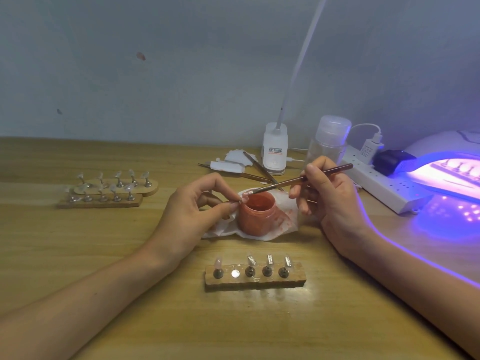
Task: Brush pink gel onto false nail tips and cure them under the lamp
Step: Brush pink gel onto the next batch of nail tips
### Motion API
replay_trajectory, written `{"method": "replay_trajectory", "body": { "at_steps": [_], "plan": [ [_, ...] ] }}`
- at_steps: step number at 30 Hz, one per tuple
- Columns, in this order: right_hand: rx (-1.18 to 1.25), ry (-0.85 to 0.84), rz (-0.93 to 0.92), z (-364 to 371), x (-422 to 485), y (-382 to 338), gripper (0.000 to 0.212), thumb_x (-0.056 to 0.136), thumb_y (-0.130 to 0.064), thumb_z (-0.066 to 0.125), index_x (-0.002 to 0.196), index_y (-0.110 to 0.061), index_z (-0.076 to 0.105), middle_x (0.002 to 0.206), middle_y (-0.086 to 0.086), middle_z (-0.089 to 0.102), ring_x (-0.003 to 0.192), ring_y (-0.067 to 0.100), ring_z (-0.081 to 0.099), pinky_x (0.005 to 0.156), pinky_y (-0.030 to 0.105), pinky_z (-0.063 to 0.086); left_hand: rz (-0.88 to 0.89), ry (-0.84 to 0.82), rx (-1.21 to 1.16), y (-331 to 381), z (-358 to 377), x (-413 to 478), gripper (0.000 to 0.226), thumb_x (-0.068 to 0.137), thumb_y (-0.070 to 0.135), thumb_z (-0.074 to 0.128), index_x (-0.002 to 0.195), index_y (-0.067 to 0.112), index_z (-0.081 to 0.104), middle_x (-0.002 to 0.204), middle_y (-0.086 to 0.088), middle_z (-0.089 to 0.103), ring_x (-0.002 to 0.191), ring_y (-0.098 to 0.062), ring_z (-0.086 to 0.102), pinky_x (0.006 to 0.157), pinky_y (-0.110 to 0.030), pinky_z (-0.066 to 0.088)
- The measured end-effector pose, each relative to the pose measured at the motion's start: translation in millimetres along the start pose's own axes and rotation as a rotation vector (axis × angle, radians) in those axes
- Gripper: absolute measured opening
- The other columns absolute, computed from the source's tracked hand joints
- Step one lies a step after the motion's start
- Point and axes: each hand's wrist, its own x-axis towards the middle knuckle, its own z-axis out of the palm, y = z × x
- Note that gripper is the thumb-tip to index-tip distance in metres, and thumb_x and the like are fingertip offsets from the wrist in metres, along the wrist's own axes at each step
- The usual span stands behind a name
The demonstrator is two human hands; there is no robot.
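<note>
The person's left hand is pinching a single nail tip between thumb and forefinger, holding it just above the ten o'clock edge of the open pot of pink gel. The right hand is gripping a slim brown brush like a pen, fingers curled round the shaft, and the bristle end is touching the held tip. The pot is sitting on a crumpled, pink-stained tissue in the middle of the wooden table.

At six o'clock from the pot, nearer the person, a wooden holder is carrying four small stands with nail tips on them; its second spot from the left is showing only a bare metal disc. Out at nine to ten o'clock, well apart, two more wooden holders are lying one behind the other, each lined with stands and tips.

At three o'clock the curing lamp is glowing violet, with stands faintly showing inside its mouth. A white power strip is lying just beside it. At twelve to one o'clock, against the wall, a white desk-lamp base and a clear bottle are standing, with tweezers lying across white wipes just beside them.
</note>
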Motion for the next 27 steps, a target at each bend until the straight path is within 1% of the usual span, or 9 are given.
{"method": "replay_trajectory", "body": {
  "at_steps": [3, 7, 11, 13, 16, 18, 21, 24, 27],
  "plan": [
    [-0.033, 0.017, 0.017, 1.4, -0.5, 0.4, 0.022, 0.088, -0.039, 0.061, 0.081, -0.020, 0.052, 0.069, 0.008, 0.068, 0.046, 0.013, 0.053, 0.044, 0.018, 0.042, 0.003, 0.001, 0.005, -1.2, -0.4, 0.4, 0.014, 0.083, 0.009, 0.074, 0.079, 0.021, 0.068, 0.069, 0.007, 0.066, 0.061, -0.004, 0.059, 0.052, -0.024, 0.047],
    [0.003, 0.057, 0.011, -1.6, 0.5, 0.8, 0.022, 0.093, -0.033, 0.060, 0.082, -0.017, 0.049, 0.066, 0.006, 0.067, 0.046, 0.013, 0.052, 0.044, 0.018, 0.042, 0.007, -0.009, -0.017, 0.0, -0.7, -0.1, 0.009, 0.074, 0.028, 0.074, 0.078, 0.022, 0.068, 0.069, 0.006, 0.067, 0.062, -0.005, 0.059, 0.052, -0.023, 0.048],
    [-0.026, -0.003, 0.005, 1.1, -0.3, 0.5, 0.018, 0.094, -0.032, 0.058, 0.079, -0.023, 0.055, 0.069, 0.008, 0.068, 0.046, 0.013, 0.053, 0.044, 0.017, 0.043, 0.009, -0.006, -0.008, -2.2, -0.7, 0.9, 0.008, 0.080, 0.016, 0.074, 0.078, 0.021, 0.068, 0.070, 0.006, 0.067, 0.062, -0.004, 0.059, 0.053, -0.024, 0.048],
    [-0.024, 0.044, 0.030, 0.8, 0.0, 0.7, 0.019, 0.093, -0.034, 0.060, 0.075, -0.026, 0.056, 0.068, 0.007, 0.067, 0.046, 0.012, 0.053, 0.043, 0.017, 0.041, 0.008, -0.010, -0.025, -1.4, -0.5, 0.4, 0.008, 0.076, 0.024, 0.074, 0.078, 0.021, 0.068, 0.068, 0.007, 0.066, 0.061, -0.004, 0.059, 0.052, -0.022, 0.048],
    [-0.002, 0.058, 0.017, -1.4, 0.7, -0.1, 0.020, 0.093, -0.033, 0.060, 0.081, -0.019, 0.051, 0.067, 0.006, 0.067, 0.046, 0.011, 0.052, 0.042, 0.017, 0.040, 0.012, -0.011, -0.021, -0.2, -0.6, -0.3, 0.015, 0.071, 0.032, 0.073, 0.079, 0.020, 0.068, 0.071, 0.006, 0.067, 0.063, -0.005, 0.060, 0.053, -0.020, 0.048],
    [-0.023, 0.024, 0.006, -0.3, 0.3, -0.5, 0.019, 0.094, -0.033, 0.058, 0.082, -0.020, 0.051, 0.069, 0.007, 0.068, 0.047, 0.012, 0.052, 0.041, 0.016, 0.038, 0.010, -0.011, -0.016, -0.8, -0.8, 0.3, 0.008, 0.076, 0.024, 0.075, 0.079, 0.020, 0.068, 0.073, 0.006, 0.068, 0.064, -0.006, 0.060, 0.054, -0.021, 0.048],
    [-0.064, 0.038, 0.012, 0.7, -0.3, 0.1, 0.020, 0.096, -0.031, 0.057, 0.078, -0.024, 0.054, 0.070, 0.009, 0.068, 0.045, 0.013, 0.050, 0.039, 0.016, 0.033, 0.006, -0.003, 0.000, -2.3, -0.8, 0.7, 0.011, 0.082, 0.011, 0.074, 0.079, 0.020, 0.068, 0.073, 0.006, 0.068, 0.065, -0.006, 0.060, 0.053, -0.023, 0.049],
    [-0.036, 0.085, 0.011, -2.0, 0.6, 0.7, 0.023, 0.099, -0.028, 0.054, 0.076, -0.025, 0.054, 0.068, 0.006, 0.068, 0.043, 0.011, 0.047, 0.037, 0.015, 0.031, 0.007, -0.007, -0.020, -0.3, -0.4, -0.6, 0.007, 0.077, 0.021, 0.075, 0.079, 0.020, 0.068, 0.074, 0.006, 0.068, 0.066, -0.006, 0.061, 0.053, -0.023, 0.049],
    [-0.019, 0.012, -0.014, -0.9, 0.7, 0.3, 0.020, 0.095, -0.036, 0.058, 0.077, -0.027, 0.056, 0.070, 0.007, 0.068, 0.044, 0.012, 0.048, 0.040, 0.017, 0.033, 0.004, -0.005, -0.017, -0.5, -0.7, 0.0, 0.008, 0.076, 0.024, 0.075, 0.079, 0.020, 0.068, 0.076, 0.005, 0.068, 0.067, -0.006, 0.061, 0.054, -0.021, 0.049]
  ]
}}
